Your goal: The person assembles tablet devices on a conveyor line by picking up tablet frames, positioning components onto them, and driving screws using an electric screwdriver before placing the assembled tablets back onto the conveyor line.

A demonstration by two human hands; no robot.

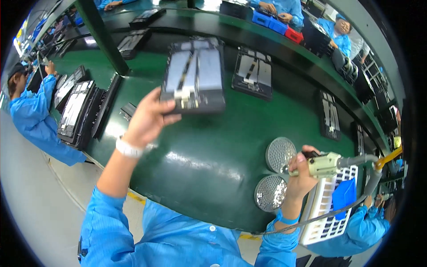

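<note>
My left hand (149,116) is closed on the lower left corner of an opened tablet (194,80), lifted over the green bench and slightly blurred. The tablet shows two pale grey battery panels with a dark strip between them, in a black frame. In my right hand (303,174) is a pale green electric screwdriver (324,164), pointing left. Its tip is at the edge of a round dish (280,153) with a dimpled, shiny surface. A second round dish (270,193) with shiny small pieces lies just nearer to me.
Another opened tablet (253,73) rests farther back, and one more tablet (329,115) lies at right. A white plastic basket (316,218) holds a blue bin (344,196), crossed by the screwdriver's cable. Stacked tablets (75,109) stand at left beside a co-worker (35,115). A green post (101,35) rises behind.
</note>
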